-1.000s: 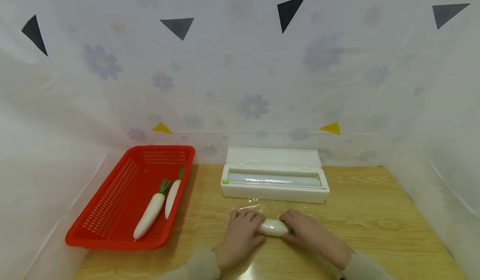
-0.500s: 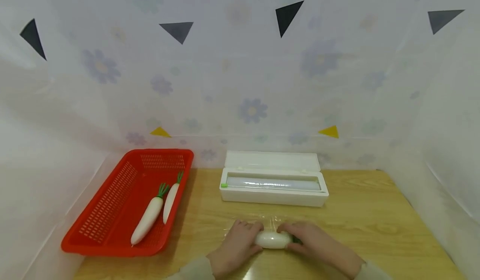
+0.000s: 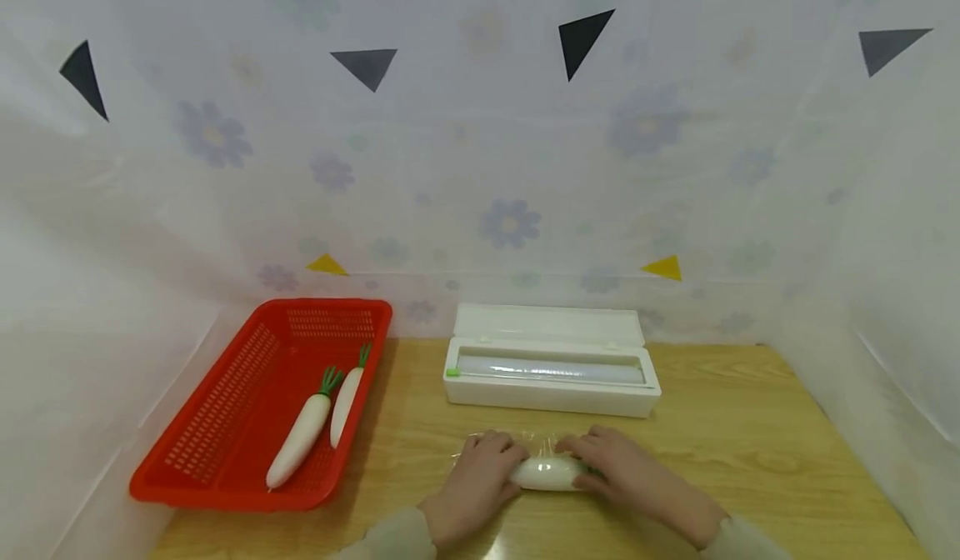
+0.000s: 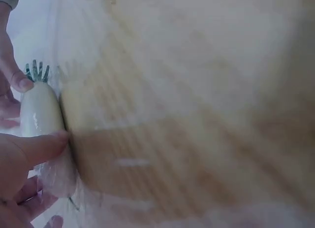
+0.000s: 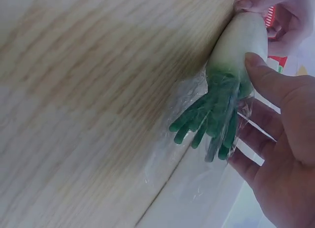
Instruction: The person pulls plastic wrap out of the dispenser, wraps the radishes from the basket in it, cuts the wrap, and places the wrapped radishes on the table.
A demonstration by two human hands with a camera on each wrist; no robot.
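- The near-left end of a white radish (image 3: 546,474) is gripped by the left hand (image 3: 476,481), its thumb (image 4: 47,145) laid along the near side and its other fingers bent round the far side
- The right end is pinched by the right hand (image 3: 626,472), with the thumb pressed just beside the green leaves (image 5: 211,110) and the fingers curled behind them
- The radish is held lying crosswise on the table (image 3: 735,427), between the two hands, its leaves pointed to the right
- Clear film (image 3: 536,442) is seen over the leaves and spread on the table at the far side of the radish; how fully the radish is wrapped can hardly be made out, the film being so transparent
- Beyond the hands, a white box (image 3: 551,397) is set with its lid (image 3: 547,324) tipped back, and a roll (image 3: 551,368) is held inside; a green piece (image 3: 452,372) is fitted at its left
- To the left, two more radishes (image 3: 300,442) are contained in a red basket (image 3: 240,497), their green tops turned to the far side
- At the far side, a flowered sheet (image 3: 450,168) is hung, marked with dark and yellow triangles
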